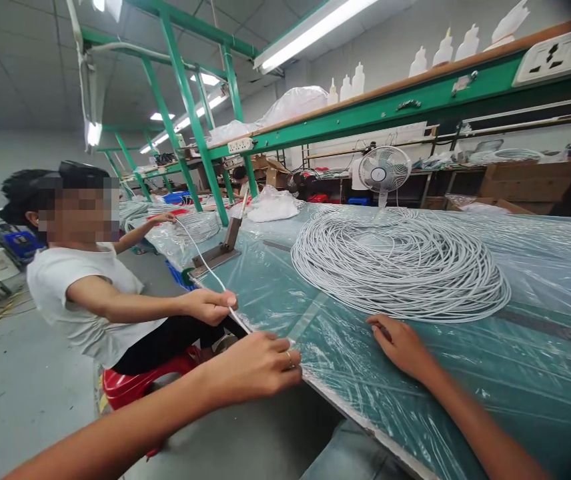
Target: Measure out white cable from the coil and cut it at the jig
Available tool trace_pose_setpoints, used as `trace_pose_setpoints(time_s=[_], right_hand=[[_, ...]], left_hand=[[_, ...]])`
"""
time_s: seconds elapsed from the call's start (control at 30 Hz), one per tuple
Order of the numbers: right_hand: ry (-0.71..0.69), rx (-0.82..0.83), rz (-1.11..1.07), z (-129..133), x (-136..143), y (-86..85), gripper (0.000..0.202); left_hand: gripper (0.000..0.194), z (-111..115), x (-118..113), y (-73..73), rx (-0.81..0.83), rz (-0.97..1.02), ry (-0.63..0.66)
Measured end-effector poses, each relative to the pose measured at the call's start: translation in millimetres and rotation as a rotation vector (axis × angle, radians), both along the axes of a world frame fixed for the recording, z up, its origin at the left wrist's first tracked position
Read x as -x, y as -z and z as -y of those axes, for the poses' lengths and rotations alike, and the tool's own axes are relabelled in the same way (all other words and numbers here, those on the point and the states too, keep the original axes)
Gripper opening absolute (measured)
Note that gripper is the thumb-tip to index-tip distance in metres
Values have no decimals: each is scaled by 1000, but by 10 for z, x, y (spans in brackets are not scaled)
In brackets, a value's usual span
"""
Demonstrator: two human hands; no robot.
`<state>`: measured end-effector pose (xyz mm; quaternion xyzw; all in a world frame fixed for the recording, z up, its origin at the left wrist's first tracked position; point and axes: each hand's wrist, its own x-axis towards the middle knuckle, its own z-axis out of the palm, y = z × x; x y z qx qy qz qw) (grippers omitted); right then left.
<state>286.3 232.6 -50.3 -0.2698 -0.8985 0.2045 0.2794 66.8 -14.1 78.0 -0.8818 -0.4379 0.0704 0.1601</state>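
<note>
My left hand [260, 367], with a ring on one finger, is closed at the table's front edge on the end of a thin white cable [210, 269]. The cable runs to a seated co-worker's hand [210, 307] and on to that person's other hand [164, 219] farther back. My right hand [399, 343] rests on the film-covered green table [335, 340], its fingers loosely curled and nothing visible in them. Just beyond it lies a large coil of white cable [395, 263].
A metal hand tool [223, 248] with an upright lever stands at the table's left corner. Above the table runs a green shelf beam [365, 117] carrying white bottles [358, 80]. A fan [384, 170] stands behind the coil; a red stool [140, 380] is under the co-worker.
</note>
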Motion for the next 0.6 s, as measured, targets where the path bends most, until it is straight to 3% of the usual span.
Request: trace_pose_setpoints(time_s=[0.13, 0.27, 0.37, 0.5, 0.6], right_hand=[[-8, -5, 2, -16, 31, 28, 29], [-10, 3, -20, -6, 41, 38, 26], [6, 10, -72, -4, 61, 20, 24], [23, -3, -77, 2, 82, -41, 24], [34, -23, -44, 17, 74, -74, 21]], left_hand=[[8, -15, -199, 80, 16, 155, 6], [17, -363, -603, 128, 15, 306, 60], [22, -797, -1118, 149, -38, 378, 126], [18, -1356, -1966, 89, -30, 510, 38], [18, -1627, -2493, 3, 39, 556, 210]])
